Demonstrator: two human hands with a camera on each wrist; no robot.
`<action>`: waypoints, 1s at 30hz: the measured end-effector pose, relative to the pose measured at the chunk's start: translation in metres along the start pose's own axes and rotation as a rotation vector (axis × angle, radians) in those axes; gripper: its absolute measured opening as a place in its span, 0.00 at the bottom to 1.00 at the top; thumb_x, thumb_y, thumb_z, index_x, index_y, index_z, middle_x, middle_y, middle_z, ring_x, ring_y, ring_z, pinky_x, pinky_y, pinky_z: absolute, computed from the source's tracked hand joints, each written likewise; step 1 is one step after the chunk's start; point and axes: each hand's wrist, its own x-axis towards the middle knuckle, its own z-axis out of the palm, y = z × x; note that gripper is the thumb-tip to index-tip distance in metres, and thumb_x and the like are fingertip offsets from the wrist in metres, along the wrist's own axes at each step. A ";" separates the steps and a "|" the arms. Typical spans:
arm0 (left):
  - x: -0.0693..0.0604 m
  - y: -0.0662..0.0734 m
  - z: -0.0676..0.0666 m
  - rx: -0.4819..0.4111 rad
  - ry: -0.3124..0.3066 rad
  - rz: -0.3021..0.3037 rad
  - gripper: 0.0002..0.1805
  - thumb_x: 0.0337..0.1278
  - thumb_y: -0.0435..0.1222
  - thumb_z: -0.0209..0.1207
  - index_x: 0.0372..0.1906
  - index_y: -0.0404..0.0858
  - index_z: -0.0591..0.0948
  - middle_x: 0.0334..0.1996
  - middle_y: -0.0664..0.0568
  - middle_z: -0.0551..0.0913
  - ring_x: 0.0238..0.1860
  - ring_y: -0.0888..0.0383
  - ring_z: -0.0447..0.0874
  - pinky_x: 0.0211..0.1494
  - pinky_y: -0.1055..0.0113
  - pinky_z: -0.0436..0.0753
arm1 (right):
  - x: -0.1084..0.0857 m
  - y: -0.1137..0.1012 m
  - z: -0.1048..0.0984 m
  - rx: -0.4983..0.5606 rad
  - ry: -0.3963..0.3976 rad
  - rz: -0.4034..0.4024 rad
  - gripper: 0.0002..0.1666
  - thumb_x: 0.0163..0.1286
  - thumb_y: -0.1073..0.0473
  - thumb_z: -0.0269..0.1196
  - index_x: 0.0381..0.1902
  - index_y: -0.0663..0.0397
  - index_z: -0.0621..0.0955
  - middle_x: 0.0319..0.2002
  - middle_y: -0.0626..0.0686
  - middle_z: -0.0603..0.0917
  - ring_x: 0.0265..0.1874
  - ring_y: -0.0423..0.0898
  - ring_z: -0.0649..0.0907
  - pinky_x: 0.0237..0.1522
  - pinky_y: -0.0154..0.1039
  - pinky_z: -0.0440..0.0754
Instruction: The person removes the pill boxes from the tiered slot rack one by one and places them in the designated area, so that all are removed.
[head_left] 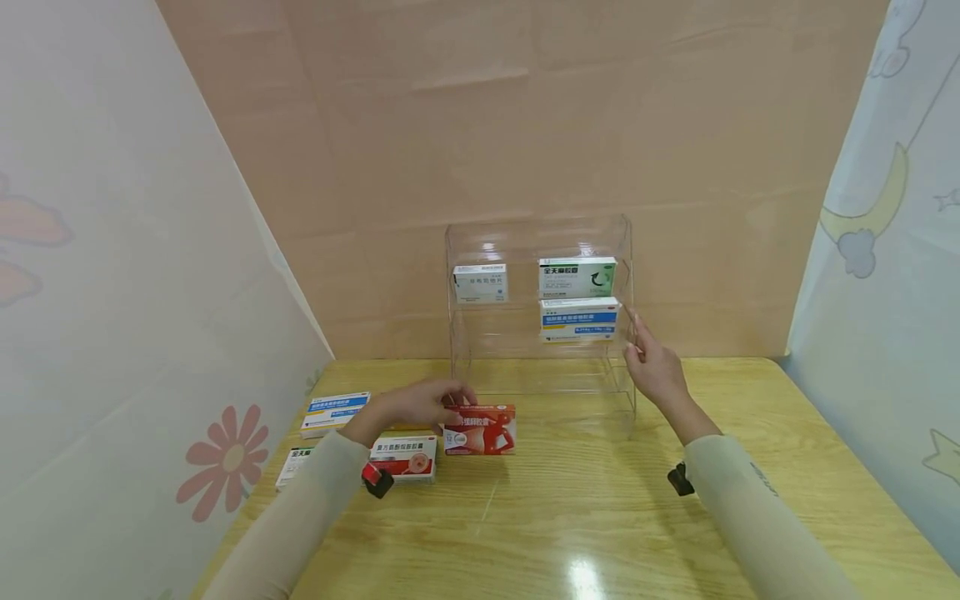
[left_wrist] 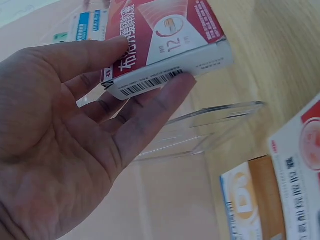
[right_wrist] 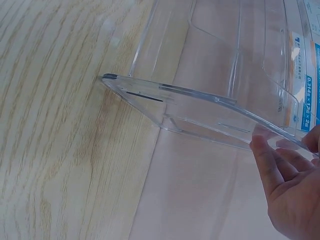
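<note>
Red card with white lettering faces me in the head view: the capsule box point(head_left: 483, 432), at the lower left front of the clear rack point(head_left: 542, 387), with its long axis running left to right, almost level. A round mark with a 12 sits toward its left end, a red body figure toward its right. My left hand point(head_left: 429, 403) holds it by the left end; whether its lower edge touches the wooden table point(head_left: 577, 500) I cannot tell. My right hand point(head_left: 654, 365) is at the rack's right side, just beside a blue-and-white box point(head_left: 579, 321). From the left wrist, the capsule box's long axis runs from my fingers toward the top of the view, where the box is cut off; its white end with a barcode points toward my palm, edges crisp, red front sloping upward. One fingertip lies over that front, another against the barcode end, the box gripped between them. From the right wrist, my thumb and fingers close narrowly on the rack's transparent side panel, pinching its edge.
</note>
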 end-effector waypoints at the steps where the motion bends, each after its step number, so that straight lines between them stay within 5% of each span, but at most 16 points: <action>1: 0.001 -0.002 0.002 -0.007 -0.004 -0.009 0.15 0.69 0.28 0.57 0.56 0.43 0.78 0.50 0.46 0.77 0.46 0.51 0.81 0.43 0.50 0.88 | 0.000 0.000 0.000 0.001 -0.001 0.002 0.36 0.79 0.54 0.47 0.81 0.50 0.54 0.61 0.70 0.77 0.50 0.68 0.84 0.25 0.43 0.75; 10: 0.005 -0.022 0.021 -0.043 -0.058 -0.076 0.15 0.70 0.28 0.57 0.56 0.44 0.78 0.50 0.47 0.75 0.47 0.51 0.79 0.44 0.48 0.88 | 0.001 -0.001 0.004 0.038 -0.018 0.004 0.38 0.78 0.56 0.48 0.82 0.49 0.53 0.62 0.68 0.77 0.53 0.67 0.83 0.24 0.39 0.76; 17: 0.009 -0.036 0.032 -0.068 -0.085 -0.065 0.13 0.71 0.29 0.56 0.56 0.42 0.77 0.47 0.47 0.75 0.45 0.52 0.77 0.41 0.52 0.88 | 0.000 -0.001 0.004 0.036 -0.007 -0.005 0.37 0.78 0.57 0.48 0.82 0.50 0.53 0.61 0.68 0.77 0.53 0.67 0.83 0.23 0.39 0.76; 30: 0.013 -0.047 0.043 -0.059 -0.101 -0.111 0.14 0.72 0.28 0.53 0.57 0.41 0.76 0.51 0.45 0.74 0.42 0.52 0.77 0.38 0.57 0.85 | -0.001 0.005 0.004 0.029 -0.006 -0.016 0.37 0.80 0.54 0.45 0.82 0.52 0.51 0.63 0.68 0.76 0.50 0.66 0.85 0.20 0.41 0.74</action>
